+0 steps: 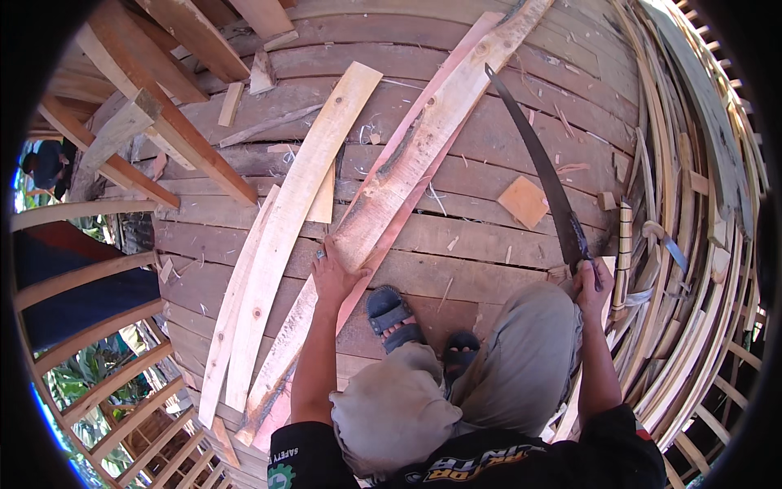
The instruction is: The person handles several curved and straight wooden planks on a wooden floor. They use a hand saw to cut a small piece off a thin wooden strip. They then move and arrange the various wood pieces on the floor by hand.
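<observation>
My left hand [336,275] grips a long rough-edged plank [388,193], fingers at its left side and thumb across its face. A ring shows on one finger. The plank runs diagonally over the floor, with bark and a dark knot along its edge, and a reddish board [444,69] shows from beneath it. In my right hand [592,285], closed round the handle, is a handsaw [533,151]. Its long dark blade points up and away, apart from the plank. Two paler boards [297,183] lie to the left of the plank.
A square wood offcut [523,202] and shavings lie on the plank floor [456,236]. Stacked wood strips [684,326] line the right side, near a blade with a wooden handle [666,243]. Timber posts [167,114] lean at far left. Another person [49,167] is beyond them.
</observation>
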`<state>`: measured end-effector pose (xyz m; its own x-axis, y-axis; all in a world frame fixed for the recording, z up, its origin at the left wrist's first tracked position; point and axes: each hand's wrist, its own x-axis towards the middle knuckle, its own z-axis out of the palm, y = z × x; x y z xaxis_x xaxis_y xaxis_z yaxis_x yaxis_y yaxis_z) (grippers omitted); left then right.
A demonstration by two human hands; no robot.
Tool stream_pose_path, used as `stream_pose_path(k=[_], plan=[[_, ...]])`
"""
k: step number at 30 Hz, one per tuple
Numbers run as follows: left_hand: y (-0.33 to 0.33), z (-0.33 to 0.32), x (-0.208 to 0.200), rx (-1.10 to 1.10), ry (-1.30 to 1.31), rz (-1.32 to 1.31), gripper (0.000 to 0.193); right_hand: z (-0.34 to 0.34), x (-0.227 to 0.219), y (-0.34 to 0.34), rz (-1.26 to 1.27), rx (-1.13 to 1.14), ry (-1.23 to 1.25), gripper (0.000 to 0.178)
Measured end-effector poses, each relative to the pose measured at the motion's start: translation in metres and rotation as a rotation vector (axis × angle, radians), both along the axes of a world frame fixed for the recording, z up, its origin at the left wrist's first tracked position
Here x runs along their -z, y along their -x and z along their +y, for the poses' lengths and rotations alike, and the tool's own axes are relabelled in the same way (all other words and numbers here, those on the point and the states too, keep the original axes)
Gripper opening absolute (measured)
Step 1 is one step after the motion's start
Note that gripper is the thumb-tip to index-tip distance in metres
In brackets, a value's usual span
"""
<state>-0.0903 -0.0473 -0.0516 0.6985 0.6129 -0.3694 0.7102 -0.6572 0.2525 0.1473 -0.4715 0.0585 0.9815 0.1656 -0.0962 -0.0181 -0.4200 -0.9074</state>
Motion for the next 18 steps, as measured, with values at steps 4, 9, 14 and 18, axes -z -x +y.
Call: stream_pose_path(k=[4, 9, 14, 18], plan=[[0.003, 0.012, 0.002, -0.06, 0.047, 0.05, 0.106, 0.014, -0.012, -0.002, 0.024, -0.029, -0.007, 0.026], [-0.007, 0.007, -0.037, -0.045, -0.011, 0.102, 0.098, 0.011, -0.021, -0.011, 0.01, -0.125, -0.133, 0.023], [0.019, 0.024, -0.125, 0.029, -0.115, 0.193, 0.098, 0.022, -0.059, -0.004, -0.156, -0.266, -0.108, 0.027], [0.026, 0.045, -0.235, 0.078, -0.216, 0.177, 0.095, 0.029, -0.085, 0.012, -0.188, -0.325, -0.153, 0.033]])
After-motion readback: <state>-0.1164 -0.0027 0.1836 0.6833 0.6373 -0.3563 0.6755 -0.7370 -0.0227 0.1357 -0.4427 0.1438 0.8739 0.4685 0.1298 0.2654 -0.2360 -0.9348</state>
